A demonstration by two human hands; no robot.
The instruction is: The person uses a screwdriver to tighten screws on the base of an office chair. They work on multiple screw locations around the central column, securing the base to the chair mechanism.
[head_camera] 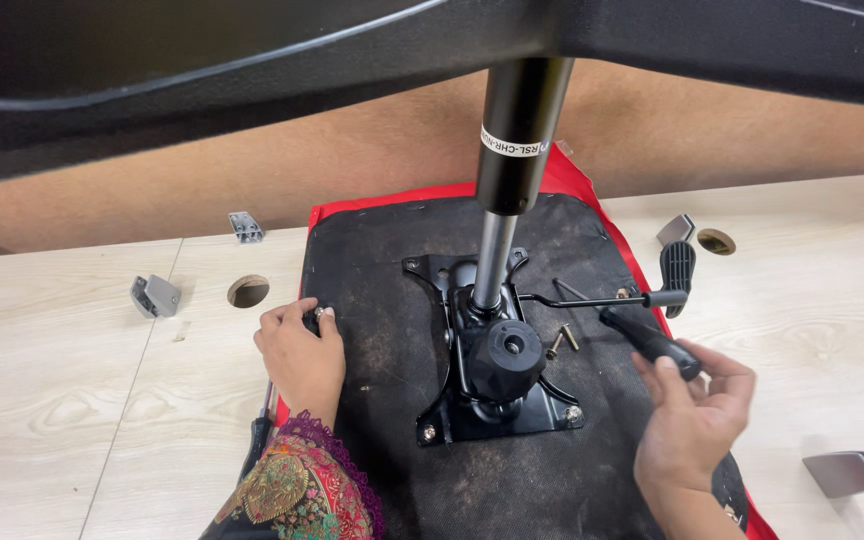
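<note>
Upturned chair seat, both hands at work

Chair base arms (202,70) cut off at top, blurred. Seat underside (402,300) lies w/ red edge partly hidden. 1 gas cylinder (504,170) stands in 1 black mechanism plate (497,405). Right hand (690,420) grips black tool handle (649,340), right of plate. Left hand (302,352) pinches small metal fitting (320,314) at seat's left edge; hard to make out. 2 loose bolts (562,340).

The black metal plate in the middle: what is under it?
The black metal plate lies on a dusty black seat underside, whose red cover shows at the edges. Two loose bolts lie beside it. The part directly beneath the plate is covered.
</note>
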